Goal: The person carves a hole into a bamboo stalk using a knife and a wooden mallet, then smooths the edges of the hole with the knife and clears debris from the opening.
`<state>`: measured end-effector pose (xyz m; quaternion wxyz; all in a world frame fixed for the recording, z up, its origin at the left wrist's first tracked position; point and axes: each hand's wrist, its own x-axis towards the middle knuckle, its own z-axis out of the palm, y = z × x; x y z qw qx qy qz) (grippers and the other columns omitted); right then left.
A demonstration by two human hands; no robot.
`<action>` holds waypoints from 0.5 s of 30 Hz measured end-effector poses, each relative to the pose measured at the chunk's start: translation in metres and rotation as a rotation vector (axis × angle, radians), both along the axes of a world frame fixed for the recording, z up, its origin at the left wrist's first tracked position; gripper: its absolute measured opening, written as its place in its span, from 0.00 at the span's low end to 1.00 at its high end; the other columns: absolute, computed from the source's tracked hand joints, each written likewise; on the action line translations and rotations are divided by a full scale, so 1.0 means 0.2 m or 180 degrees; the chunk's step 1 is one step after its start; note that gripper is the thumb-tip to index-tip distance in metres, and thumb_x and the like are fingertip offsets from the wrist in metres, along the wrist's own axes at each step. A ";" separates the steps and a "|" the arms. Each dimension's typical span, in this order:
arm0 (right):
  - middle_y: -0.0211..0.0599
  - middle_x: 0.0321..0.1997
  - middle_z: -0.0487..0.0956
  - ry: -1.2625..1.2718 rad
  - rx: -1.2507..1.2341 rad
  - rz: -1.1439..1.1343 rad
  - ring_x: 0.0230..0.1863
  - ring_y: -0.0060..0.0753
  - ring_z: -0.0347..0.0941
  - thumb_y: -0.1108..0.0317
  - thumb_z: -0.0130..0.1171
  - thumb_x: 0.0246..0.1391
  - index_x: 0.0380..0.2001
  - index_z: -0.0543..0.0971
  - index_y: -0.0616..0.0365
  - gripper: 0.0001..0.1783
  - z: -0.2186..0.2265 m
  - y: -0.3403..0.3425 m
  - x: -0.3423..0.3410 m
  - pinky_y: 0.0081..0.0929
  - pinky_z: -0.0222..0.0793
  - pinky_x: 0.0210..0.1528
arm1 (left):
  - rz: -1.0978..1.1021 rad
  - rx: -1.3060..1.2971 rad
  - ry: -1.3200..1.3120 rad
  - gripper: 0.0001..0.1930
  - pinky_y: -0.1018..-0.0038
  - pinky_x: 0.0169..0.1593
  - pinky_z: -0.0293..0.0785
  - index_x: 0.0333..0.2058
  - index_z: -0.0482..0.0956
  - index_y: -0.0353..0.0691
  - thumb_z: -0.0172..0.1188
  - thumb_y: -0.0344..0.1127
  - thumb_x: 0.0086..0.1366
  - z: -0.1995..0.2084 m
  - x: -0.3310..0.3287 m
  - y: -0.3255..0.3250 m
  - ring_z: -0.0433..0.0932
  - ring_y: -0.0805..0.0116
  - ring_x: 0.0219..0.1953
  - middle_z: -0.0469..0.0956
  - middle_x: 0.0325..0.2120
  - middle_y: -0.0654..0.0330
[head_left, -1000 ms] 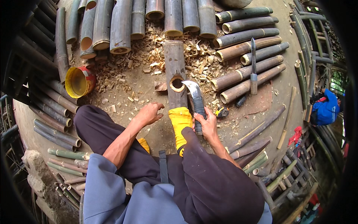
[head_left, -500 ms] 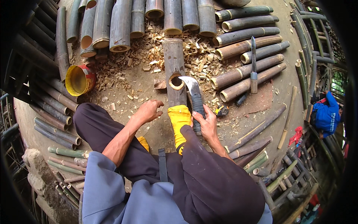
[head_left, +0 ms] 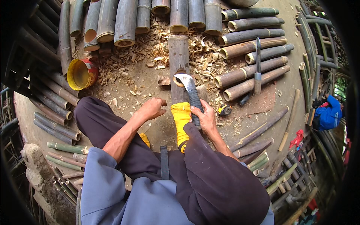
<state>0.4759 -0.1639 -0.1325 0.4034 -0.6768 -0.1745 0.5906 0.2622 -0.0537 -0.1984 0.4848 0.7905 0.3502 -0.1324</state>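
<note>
A curved hooked knife (head_left: 193,93) with a dark wrapped handle is in my right hand (head_left: 207,119), whose fingers close round the grip. Its pale blade lies across the round hole cut in the side of a thick bamboo tube (head_left: 179,52), covering part of that hole. My foot in a yellow sock (head_left: 181,116) presses on the tube's near end. To the left of the tube, my left hand (head_left: 153,108) hovers with loosely curled fingers, thumb apart, holding nothing visible.
Wood chips (head_left: 131,56) litter the ground around the tube. Cut bamboo tubes (head_left: 125,22) line the far side, with more stacked right and left. A straight knife (head_left: 258,67) lies on the right stack, near a tape measure (head_left: 224,109). A yellow-red bucket (head_left: 83,74) stands left.
The knife's blade has shifted left across the hole, with my right hand moving along. My left hand stays beside the tube, its fingers slightly more curled. The whole view has shifted slightly.
</note>
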 end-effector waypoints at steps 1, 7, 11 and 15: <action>0.38 0.30 0.77 -0.0007 0.0090 0.0000 0.22 0.21 0.72 0.67 0.61 0.49 0.43 0.73 0.68 0.20 -0.04 -0.01 0.00 0.20 0.70 0.23 | -0.0048 -0.0132 0.0218 0.17 0.67 0.44 0.74 0.39 0.77 0.32 0.62 0.35 0.52 0.03 0.02 0.02 0.78 0.53 0.39 0.79 0.35 0.46; 0.37 0.32 0.76 -0.0837 0.0498 0.0290 0.29 0.25 0.72 0.69 0.61 0.40 0.39 0.65 0.62 0.22 0.05 -0.14 0.15 0.26 0.69 0.33 | 0.1124 -0.1125 -0.0153 0.20 0.71 0.42 0.75 0.40 0.76 0.32 0.65 0.39 0.52 0.32 0.11 0.03 0.79 0.66 0.36 0.79 0.33 0.52; 0.44 0.34 0.75 -0.1061 0.0257 0.1321 0.28 0.31 0.74 0.72 0.58 0.41 0.53 0.63 0.58 0.32 0.24 0.03 0.28 0.30 0.71 0.31 | 0.2309 -0.3320 -0.1705 0.43 0.60 0.64 0.55 0.59 0.58 0.30 0.69 0.44 0.50 0.44 0.38 -0.11 0.61 0.57 0.61 0.67 0.54 0.47; 0.50 0.35 0.76 -0.2506 0.1474 0.2899 0.28 0.47 0.76 0.71 0.58 0.40 0.63 0.58 0.48 0.42 0.11 0.09 0.44 0.38 0.73 0.30 | 0.3422 -0.4479 -0.1892 0.32 0.57 0.62 0.58 0.57 0.62 0.34 0.58 0.47 0.61 0.36 0.64 -0.13 0.63 0.60 0.59 0.68 0.54 0.52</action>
